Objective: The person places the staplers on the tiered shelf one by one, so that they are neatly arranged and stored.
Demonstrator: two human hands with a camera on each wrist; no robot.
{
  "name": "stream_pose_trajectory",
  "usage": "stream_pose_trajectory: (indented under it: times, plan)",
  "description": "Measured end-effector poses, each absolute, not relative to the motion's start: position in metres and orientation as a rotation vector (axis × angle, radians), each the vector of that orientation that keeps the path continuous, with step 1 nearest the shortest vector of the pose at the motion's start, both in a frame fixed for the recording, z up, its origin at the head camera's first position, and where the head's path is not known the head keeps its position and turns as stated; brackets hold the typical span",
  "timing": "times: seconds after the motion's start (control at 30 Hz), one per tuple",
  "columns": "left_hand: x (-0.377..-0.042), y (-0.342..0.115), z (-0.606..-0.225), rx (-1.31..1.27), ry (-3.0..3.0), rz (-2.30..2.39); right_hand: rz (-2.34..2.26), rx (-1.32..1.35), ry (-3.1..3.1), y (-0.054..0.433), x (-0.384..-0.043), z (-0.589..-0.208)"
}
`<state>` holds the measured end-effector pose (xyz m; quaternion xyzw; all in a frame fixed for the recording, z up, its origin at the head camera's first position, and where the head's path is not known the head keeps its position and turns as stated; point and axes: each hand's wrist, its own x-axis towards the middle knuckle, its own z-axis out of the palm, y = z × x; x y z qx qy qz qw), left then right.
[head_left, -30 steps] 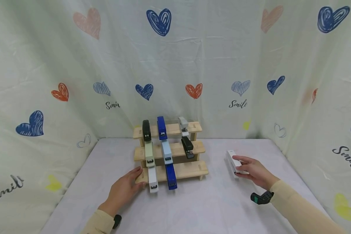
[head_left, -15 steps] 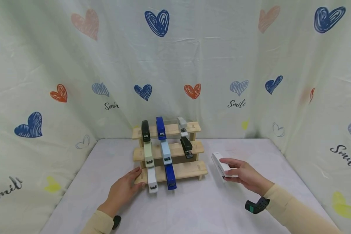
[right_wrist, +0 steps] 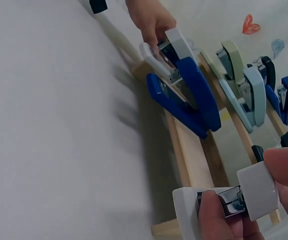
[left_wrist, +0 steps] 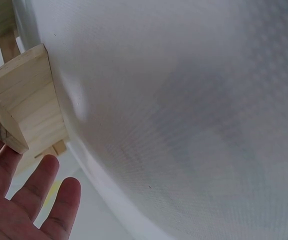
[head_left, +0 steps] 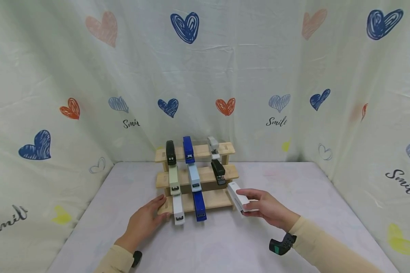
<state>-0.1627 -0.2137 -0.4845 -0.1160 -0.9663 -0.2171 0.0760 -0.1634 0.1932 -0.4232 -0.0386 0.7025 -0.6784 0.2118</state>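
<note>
A wooden three-tier rack (head_left: 218, 198) stands on the table, with staplers laid across its shelves. My left hand (head_left: 145, 220) grips the left end of the lowest shelf; in the left wrist view its fingertips (left_wrist: 48, 165) are at the board's end, two of them spread free. With my right hand (head_left: 267, 207) I hold a white stapler (head_left: 237, 195) between thumb and fingers, overlapping the right end of the lowest shelf in the head view. The right wrist view shows its metal staple part (right_wrist: 233, 200) between the fingers. On that shelf lie another white stapler (head_left: 178, 209) and a dark blue one (head_left: 199, 206).
The middle shelf bears a pale green stapler (head_left: 174, 180), a light blue one (head_left: 194, 177) and a black one (head_left: 218, 171). On top are a black stapler (head_left: 171, 152), a blue one (head_left: 188, 149) and a grey one (head_left: 213, 147). A heart-printed curtain (head_left: 205, 76) hangs behind.
My right hand has carried the white stapler leftward across the table to the right end of the lowest shelf. The left hand has stayed at the rack's left end.
</note>
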Motion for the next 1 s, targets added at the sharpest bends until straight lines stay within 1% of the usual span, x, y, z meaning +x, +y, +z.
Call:
stream_pose_trajectory:
  times: [0.6,1.0]
  plan:
    - [-0.163,-0.212,-0.484,-0.332,-2.915,-0.655,-1.906,-0.041,2.008,0.151,-0.171,-0.439]
    - [-0.162,-0.212,-0.483,-0.337,-2.895,-0.638,-1.896,-0.008,2.061,0.14,-0.172,-0.439]
